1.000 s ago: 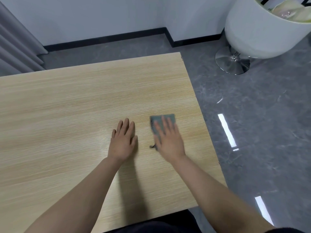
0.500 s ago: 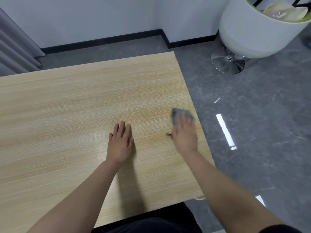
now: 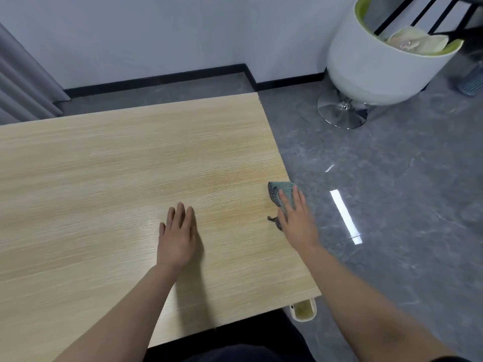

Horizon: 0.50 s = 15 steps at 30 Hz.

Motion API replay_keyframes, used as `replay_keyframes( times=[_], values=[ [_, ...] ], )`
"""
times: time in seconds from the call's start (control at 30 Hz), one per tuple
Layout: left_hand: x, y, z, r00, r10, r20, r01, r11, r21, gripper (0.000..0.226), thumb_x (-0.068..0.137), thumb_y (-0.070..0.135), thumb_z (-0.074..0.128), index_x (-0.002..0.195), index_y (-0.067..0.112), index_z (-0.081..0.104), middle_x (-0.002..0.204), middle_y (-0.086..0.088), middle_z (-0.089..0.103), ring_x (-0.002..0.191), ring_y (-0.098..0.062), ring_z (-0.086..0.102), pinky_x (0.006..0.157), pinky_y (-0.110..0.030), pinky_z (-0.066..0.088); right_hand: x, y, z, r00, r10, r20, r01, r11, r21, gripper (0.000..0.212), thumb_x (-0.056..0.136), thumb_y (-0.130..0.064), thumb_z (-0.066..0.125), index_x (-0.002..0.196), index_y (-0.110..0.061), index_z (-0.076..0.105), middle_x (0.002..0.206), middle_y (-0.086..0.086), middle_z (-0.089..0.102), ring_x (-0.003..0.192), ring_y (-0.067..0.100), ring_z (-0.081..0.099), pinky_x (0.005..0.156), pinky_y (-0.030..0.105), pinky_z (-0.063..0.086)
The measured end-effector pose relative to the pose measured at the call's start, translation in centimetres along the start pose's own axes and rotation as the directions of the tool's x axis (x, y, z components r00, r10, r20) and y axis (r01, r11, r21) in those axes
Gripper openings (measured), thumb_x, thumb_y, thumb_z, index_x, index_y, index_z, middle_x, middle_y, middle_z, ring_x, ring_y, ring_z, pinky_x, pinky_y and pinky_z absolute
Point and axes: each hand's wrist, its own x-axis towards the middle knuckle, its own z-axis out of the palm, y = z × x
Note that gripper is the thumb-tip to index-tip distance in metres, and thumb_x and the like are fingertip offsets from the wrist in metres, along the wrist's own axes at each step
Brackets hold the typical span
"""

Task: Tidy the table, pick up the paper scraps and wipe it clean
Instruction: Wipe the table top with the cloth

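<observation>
A grey-green cloth [image 3: 281, 191] lies at the right edge of the light wooden table [image 3: 117, 165], partly past the edge. My right hand [image 3: 298, 222] presses flat on it with straight fingers, hiding most of the cloth. My left hand [image 3: 177, 236] rests flat on the tabletop near the middle front, fingers straight and holding nothing. No paper scraps show on the table.
A white tub chair [image 3: 379, 64] on a chrome base stands on the grey floor at the back right. A small cream bin [image 3: 304, 310] sits on the floor below the table's front right corner. Grey curtains [image 3: 18, 82] hang at the far left.
My right hand has slid the cloth rightwards across the table to its right edge. My left hand has stayed flat in about the same place.
</observation>
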Motion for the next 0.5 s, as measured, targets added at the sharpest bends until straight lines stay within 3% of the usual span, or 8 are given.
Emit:
replay_keyframes(
  times=[0.07, 0.13, 0.2, 0.3, 0.37, 0.4, 0.43, 0.5],
  values=[
    [-0.5, -0.1, 0.1, 1.0, 0.017, 0.012, -0.017, 1.0, 0.016, 0.052, 0.102, 0.028, 0.026, 0.151, 0.02, 0.011, 0.159, -0.002, -0.003, 0.146, -0.023, -0.007, 0.117, -0.044, 0.007, -0.4, -0.7, 0.4, 0.996, 0.087, -0.009, -0.087, 0.996, 0.015, 0.05, 0.102, -0.037, 0.02, 0.15, -0.028, 0.004, 0.158, 0.006, -0.009, 0.146, 0.021, -0.008, 0.12, 0.04, 0.004],
    [-1.1, -0.2, 0.1, 0.999, 0.038, 0.031, -0.039, 0.999, 0.028, 0.053, 0.102, 0.029, 0.026, 0.151, 0.02, 0.009, 0.159, -0.002, -0.004, 0.146, -0.023, -0.007, 0.117, -0.043, 0.005, -1.8, -2.5, 1.4, 0.998, 0.041, -0.049, -0.041, 0.999, -0.012, 0.052, 0.101, -0.039, 0.011, 0.15, -0.022, 0.004, 0.158, 0.009, -0.006, 0.146, 0.025, -0.006, 0.119, 0.037, -0.005],
    [-1.8, -0.6, 0.1, 0.997, 0.067, 0.042, -0.068, 0.997, 0.031, 0.054, 0.101, 0.03, 0.027, 0.151, 0.02, 0.009, 0.159, -0.003, -0.004, 0.146, -0.023, -0.007, 0.117, -0.042, 0.005, -4.1, -5.3, 2.6, 0.99, -0.136, -0.037, 0.133, 0.989, -0.061, 0.057, 0.098, -0.042, 0.005, 0.15, -0.021, 0.01, 0.156, 0.008, 0.0, 0.146, 0.028, 0.001, 0.118, 0.035, -0.007],
    [-2.9, -1.2, 0.2, 0.992, 0.107, 0.061, -0.11, 0.993, 0.049, 0.056, 0.101, 0.032, 0.028, 0.151, 0.019, 0.008, 0.159, -0.004, -0.005, 0.146, -0.024, -0.007, 0.117, -0.042, 0.006, -8.1, -9.7, 4.6, 0.921, -0.388, 0.012, 0.388, 0.92, -0.048, 0.053, 0.1, -0.045, 0.008, 0.148, -0.026, 0.019, 0.155, 0.004, 0.009, 0.145, 0.024, 0.007, 0.115, 0.034, -0.005],
    [-3.6, -1.4, 0.4, 0.99, 0.124, 0.067, -0.127, 0.99, 0.055, 0.056, 0.101, 0.033, 0.027, 0.152, 0.019, 0.008, 0.159, -0.004, -0.005, 0.146, -0.023, -0.008, 0.117, -0.042, 0.006, -8.8, -10.1, 4.3, 0.868, -0.491, 0.075, 0.494, 0.869, -0.029, 0.049, 0.101, -0.042, 0.017, 0.148, -0.027, 0.014, 0.155, -0.001, 0.003, 0.145, 0.018, 0.0, 0.118, 0.032, -0.007],
    [-3.9, -1.5, 0.4, 0.989, 0.132, 0.07, -0.136, 0.989, 0.061, 0.056, 0.101, 0.033, 0.027, 0.152, 0.019, 0.008, 0.159, -0.004, -0.006, 0.146, -0.023, -0.008, 0.117, -0.042, 0.007, -8.3, -9.2, 4.3, 0.848, -0.526, 0.062, 0.529, 0.847, -0.058, 0.05, 0.101, -0.037, 0.029, 0.148, -0.024, 0.019, 0.155, 0.001, 0.008, 0.145, 0.019, 0.004, 0.119, 0.035, 0.0],
    [-4.1, -1.7, 0.5, 0.988, 0.139, 0.072, -0.144, 0.987, 0.067, 0.056, 0.101, 0.033, 0.027, 0.152, 0.019, 0.008, 0.159, -0.004, -0.006, 0.146, -0.023, -0.008, 0.117, -0.042, 0.007, -7.7, -7.9, 4.3, 0.853, -0.519, 0.05, 0.522, 0.849, -0.086, 0.054, 0.097, -0.03, 0.044, 0.146, -0.019, 0.027, 0.155, 0.005, 0.018, 0.144, 0.022, 0.014, 0.119, 0.04, 0.011],
    [-4.6, -1.9, 0.8, 0.986, 0.149, 0.069, -0.153, 0.986, 0.069, 0.056, 0.101, 0.033, 0.026, 0.152, 0.019, 0.007, 0.159, -0.003, -0.007, 0.146, -0.023, -0.009, 0.117, -0.042, 0.006, -6.2, -4.7, 3.2, 0.928, -0.372, -0.009, 0.365, 0.914, -0.18, 0.067, 0.082, -0.017, 0.068, 0.14, -0.005, 0.037, 0.148, 0.016, 0.034, 0.14, 0.033, 0.027, 0.113, 0.047, 0.028]
  ],
)
